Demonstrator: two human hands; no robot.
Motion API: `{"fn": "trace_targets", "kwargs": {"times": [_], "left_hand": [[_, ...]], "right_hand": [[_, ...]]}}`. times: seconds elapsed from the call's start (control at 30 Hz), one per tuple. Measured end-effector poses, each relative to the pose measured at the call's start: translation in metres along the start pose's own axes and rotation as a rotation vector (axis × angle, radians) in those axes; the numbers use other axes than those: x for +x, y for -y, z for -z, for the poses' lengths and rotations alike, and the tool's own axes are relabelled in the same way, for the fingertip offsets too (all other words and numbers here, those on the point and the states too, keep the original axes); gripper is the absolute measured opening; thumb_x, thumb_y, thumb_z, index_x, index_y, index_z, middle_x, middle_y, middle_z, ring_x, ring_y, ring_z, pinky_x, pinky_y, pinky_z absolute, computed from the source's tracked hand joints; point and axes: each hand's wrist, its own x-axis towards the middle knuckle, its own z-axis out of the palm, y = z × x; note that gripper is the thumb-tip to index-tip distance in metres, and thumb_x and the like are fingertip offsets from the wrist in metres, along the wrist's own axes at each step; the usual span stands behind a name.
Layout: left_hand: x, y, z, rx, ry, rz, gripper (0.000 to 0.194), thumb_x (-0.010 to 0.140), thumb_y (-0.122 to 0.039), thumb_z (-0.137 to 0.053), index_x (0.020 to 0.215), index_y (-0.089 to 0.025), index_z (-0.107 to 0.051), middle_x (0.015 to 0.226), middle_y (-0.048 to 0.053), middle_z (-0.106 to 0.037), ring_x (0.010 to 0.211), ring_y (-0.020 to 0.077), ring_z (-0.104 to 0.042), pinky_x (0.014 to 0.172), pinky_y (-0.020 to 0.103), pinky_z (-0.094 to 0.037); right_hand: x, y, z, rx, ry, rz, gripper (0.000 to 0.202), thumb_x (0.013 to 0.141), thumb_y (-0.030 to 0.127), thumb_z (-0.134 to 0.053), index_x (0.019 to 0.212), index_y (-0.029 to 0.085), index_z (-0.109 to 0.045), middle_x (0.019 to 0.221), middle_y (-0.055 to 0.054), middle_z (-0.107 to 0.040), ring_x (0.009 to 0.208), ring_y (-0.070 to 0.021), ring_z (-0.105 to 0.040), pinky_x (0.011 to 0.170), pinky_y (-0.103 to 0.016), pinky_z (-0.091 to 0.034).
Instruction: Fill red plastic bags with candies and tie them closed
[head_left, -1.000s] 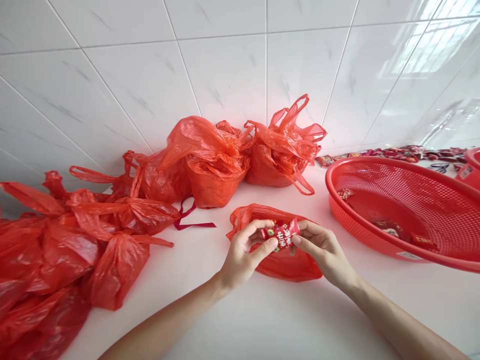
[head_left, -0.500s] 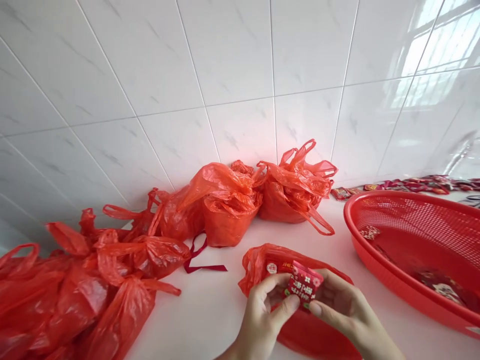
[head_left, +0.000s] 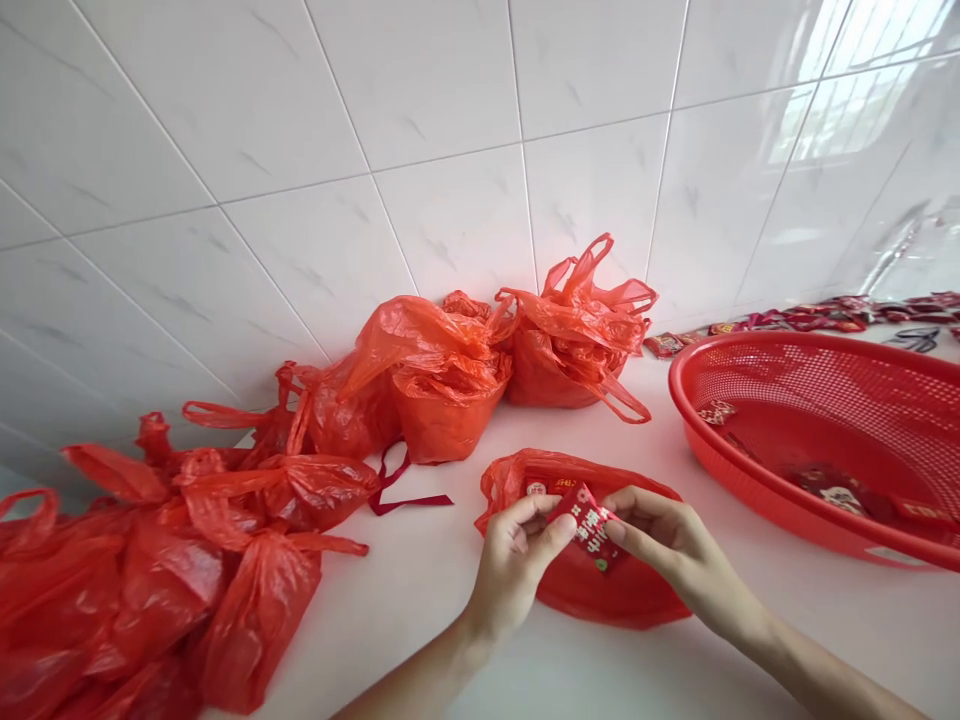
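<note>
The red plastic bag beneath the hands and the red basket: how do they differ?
The bag is thin, crumpled film; the basket is stiff, with perforated sides. The bag is smaller than the basket. The bag lies slumped, while the basket keeps a firm, raised rim. Both are red and have packets inside.

Room, indoor, laid out as a small packing spot; whether home or shop cannot be told. Wall (head_left: 450,150): glazed white tile, grey veining. Window reflection (head_left: 855,110): barred, daylit, on far right tiles. Table (head_left: 390,630): white, against wall. Tied red bags (head_left: 161,560): heaped, left. Open red bag (head_left: 615,605): near centre, packets inside. Red basket (head_left: 735,485): perforated, right. Wrapped packets (head_left: 821,316): strewn, far right.
</note>
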Motion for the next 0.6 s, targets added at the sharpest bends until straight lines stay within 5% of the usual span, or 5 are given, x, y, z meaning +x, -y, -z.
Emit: {"fn": "trace_targets", "kwargs": {"times": [0.17, 0.3, 0.43, 0.6], "left_hand": [[0.0018, -0.0018, -0.0006, -0.063, -0.038, 0.086, 0.033, 0.08, -0.048, -0.079, 0.084, -0.016, -0.074, 0.083, 0.006, -0.075, 0.082, 0.0205, -0.071, 0.076, 0.03, -0.059], [0.0029, -0.0032, -0.0005, -0.114, -0.111, 0.125, 0.037, 0.075, -0.05, -0.082, 0.075, -0.016, -0.068, 0.078, 0.003, -0.072, 0.072, 0.0173, -0.069, 0.073, 0.029, -0.058], [0.0019, -0.0048, -0.0009, -0.101, -0.115, 0.091, 0.037, 0.077, -0.05, -0.08, 0.075, -0.016, -0.067, 0.08, 0.003, -0.07, 0.075, 0.0168, -0.067, 0.073, 0.029, -0.058], [-0.0007, -0.0072, -0.0015, -0.01, -0.098, 0.01, 0.036, 0.082, -0.049, -0.077, 0.075, -0.016, -0.067, 0.078, 0.001, -0.066, 0.074, 0.0147, -0.064, 0.076, 0.029, -0.056]], "right_hand": [[0.0042, 0.0011, 0.0018, -0.042, -0.076, 0.014, 0.034, 0.087, 0.05, -0.073, 0.088, 0.017, -0.07, 0.078, -0.003, -0.069, 0.069, -0.0136, -0.061, 0.066, -0.025, -0.052], [0.0048, 0.0052, 0.0018, -0.015, 0.008, -0.013, 0.037, 0.086, 0.052, -0.073, 0.093, 0.016, -0.07, 0.084, -0.005, -0.071, 0.073, -0.0158, -0.062, 0.07, -0.028, -0.053], [0.0035, 0.0072, 0.0016, -0.065, 0.12, -0.049, 0.039, 0.086, 0.055, -0.071, 0.092, 0.016, -0.073, 0.083, -0.005, -0.071, 0.071, -0.0171, -0.061, 0.073, -0.031, -0.054], [0.003, 0.0067, 0.0034, -0.102, 0.103, -0.023, 0.041, 0.087, 0.056, -0.07, 0.076, 0.017, -0.071, 0.073, -0.003, -0.068, 0.066, -0.0167, -0.061, 0.071, -0.031, -0.055]]}}
